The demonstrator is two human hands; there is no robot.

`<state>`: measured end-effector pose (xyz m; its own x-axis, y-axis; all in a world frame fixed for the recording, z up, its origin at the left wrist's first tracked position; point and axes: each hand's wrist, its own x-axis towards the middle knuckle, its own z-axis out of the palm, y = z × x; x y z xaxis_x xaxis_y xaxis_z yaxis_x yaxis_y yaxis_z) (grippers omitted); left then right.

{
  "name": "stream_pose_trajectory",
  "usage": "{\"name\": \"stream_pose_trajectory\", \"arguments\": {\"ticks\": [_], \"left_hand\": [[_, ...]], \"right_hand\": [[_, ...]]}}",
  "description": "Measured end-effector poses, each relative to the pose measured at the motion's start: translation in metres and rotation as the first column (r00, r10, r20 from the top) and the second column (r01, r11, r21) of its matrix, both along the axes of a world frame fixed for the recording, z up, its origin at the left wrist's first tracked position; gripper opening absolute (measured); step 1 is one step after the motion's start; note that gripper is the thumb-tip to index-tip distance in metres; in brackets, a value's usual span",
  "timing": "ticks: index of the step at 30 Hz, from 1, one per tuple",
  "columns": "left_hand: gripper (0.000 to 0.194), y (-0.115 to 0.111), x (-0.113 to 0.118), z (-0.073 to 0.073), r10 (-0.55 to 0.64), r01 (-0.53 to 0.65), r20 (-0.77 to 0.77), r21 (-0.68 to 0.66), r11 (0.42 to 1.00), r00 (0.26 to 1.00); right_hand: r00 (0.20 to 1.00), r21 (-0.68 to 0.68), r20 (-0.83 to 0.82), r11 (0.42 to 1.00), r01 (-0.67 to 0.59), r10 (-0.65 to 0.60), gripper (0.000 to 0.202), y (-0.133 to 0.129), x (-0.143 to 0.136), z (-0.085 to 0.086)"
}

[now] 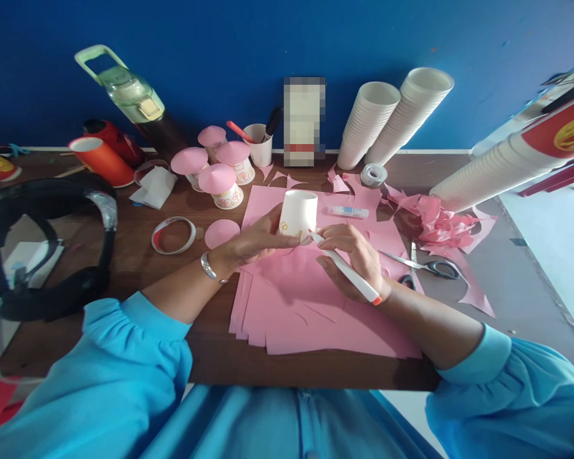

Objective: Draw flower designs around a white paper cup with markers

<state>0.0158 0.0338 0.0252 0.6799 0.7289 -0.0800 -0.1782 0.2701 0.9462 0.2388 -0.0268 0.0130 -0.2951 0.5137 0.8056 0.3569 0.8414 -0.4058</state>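
Blue sleeves (124, 376), white cup (301, 209) with golden doodles (283, 225)

The cup (299, 211) is white with golden flower outlines — the marker (351, 275) white and orange, the paper (306, 338) pink.

Person wears brt blue top (248, 424) w/ vert. front seam (306, 414), puffy L slv (100, 376) & R slv (530, 382) gathered into smooth cuffs (478, 356); silver L-wrist bangle (207, 265)

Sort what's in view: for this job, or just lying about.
Likely for the work: white cup in left hand, marker in right hand, pink-topped cups, stacked cups, pink sheets, scissors.

Apparently just lying about: green-lidded bottle, black padded band, pink scraps.
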Motion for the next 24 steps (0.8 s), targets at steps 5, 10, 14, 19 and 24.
{"name": "stream_pose_trajectory", "arguments": {"ticks": [5,10,14,19,24], "left_hand": [[0.056,0.001,-0.003,-0.003,-0.038,0.038,-0.007,0.029,0.999,0.999],[0.044,0.003,-0.004,-0.005,-0.066,0.067,-0.038,0.028,0.997,0.997],[0.052,0.004,-0.004,-0.007,-0.072,0.070,-0.086,-0.020,0.997,0.994],[0.047,0.004,-0.005,-0.010,-0.092,0.089,-0.081,-0.042,0.995,0.992],[0.050,0.006,-0.005,-0.014,-0.078,0.075,-0.068,-0.046,0.996,0.995]], "right_hand": [[0.999,0.056,0.049,0.998,0.013,-0.016,0.022,0.000,-0.001,0.000],[0.994,0.111,0.110,0.994,-0.002,-0.010,0.019,0.001,-0.001,-0.001],[0.992,0.105,0.124,0.994,-0.003,-0.010,0.019,0.001,0.000,-0.002],[0.992,0.108,0.124,0.994,0.001,-0.015,0.021,0.000,0.000,-0.002],[0.994,0.117,0.109,0.993,0.006,-0.019,0.026,0.001,0.000,-0.001]]}}
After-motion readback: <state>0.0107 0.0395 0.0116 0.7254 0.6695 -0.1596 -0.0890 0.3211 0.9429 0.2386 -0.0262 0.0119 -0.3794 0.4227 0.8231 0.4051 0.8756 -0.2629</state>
